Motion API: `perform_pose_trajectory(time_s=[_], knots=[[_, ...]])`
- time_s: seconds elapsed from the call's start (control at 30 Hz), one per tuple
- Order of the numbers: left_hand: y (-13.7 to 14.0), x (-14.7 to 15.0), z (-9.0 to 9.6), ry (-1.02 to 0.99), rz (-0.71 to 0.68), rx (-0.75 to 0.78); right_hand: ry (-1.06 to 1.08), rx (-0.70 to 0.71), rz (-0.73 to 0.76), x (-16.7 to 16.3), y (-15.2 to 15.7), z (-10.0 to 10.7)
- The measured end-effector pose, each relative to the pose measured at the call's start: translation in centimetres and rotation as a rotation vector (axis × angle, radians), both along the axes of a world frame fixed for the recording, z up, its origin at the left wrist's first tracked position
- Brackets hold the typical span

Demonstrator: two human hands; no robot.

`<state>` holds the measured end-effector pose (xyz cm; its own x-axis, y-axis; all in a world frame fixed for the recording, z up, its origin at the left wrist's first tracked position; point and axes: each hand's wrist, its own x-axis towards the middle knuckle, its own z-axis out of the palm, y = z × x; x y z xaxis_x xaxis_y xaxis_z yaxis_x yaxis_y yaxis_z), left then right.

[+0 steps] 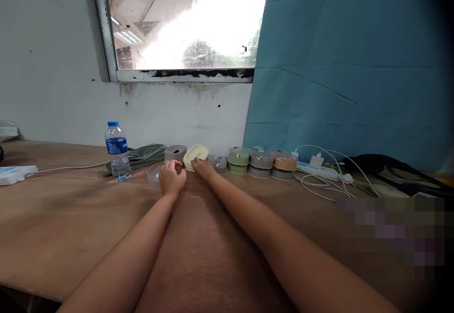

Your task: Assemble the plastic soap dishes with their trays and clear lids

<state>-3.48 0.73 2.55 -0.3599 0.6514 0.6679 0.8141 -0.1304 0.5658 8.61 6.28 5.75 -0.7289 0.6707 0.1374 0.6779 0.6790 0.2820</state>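
Note:
A cream-coloured oval box (196, 153) is tilted toward me near the back of the table. The fingers of my right hand (205, 168) close on its lower front edge. Just left of it, my left hand (172, 178) is raised with bent fingers, the thumb apart from them, and nothing shows between. Beside that hand lies a clear plastic lid or shallow dish (153, 175), partly covered by the fingers. Behind the left hand stands a grey-mauve box (175, 152) with a dark oval opening in its top.
Right of my hands stand a small grey box (218, 163), a green box (238, 158), a grey-blue box (260, 160) and an orange box (283, 162). A water bottle (117, 151) and a green pouch (147, 156) stand left. Cables and a power strip (319, 171) lie right.

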Motion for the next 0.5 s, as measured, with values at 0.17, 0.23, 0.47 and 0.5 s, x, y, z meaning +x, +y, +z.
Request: perform_pose_trajectory(time_s=[0.17,0.23,0.47,0.5], knots=[[-0.6,-1.8,0.4,0.097,0.161,0.077,0.019,0.104,0.143,4.9,-3.5,-0.8],[-0.3,-2.4,0.7,0.145,0.242,0.089,-0.011,0.1,0.222,8.7,-6.0,-1.2],[5.6,-3.8,3.3,0.408,0.2,-0.228,0.078,-0.031,0.295,22.7,-13.2,-1.5],[6.6,-3.7,3.6,0.422,0.18,-0.287,0.126,-0.09,0.265,23.8,-13.8,-1.5]])
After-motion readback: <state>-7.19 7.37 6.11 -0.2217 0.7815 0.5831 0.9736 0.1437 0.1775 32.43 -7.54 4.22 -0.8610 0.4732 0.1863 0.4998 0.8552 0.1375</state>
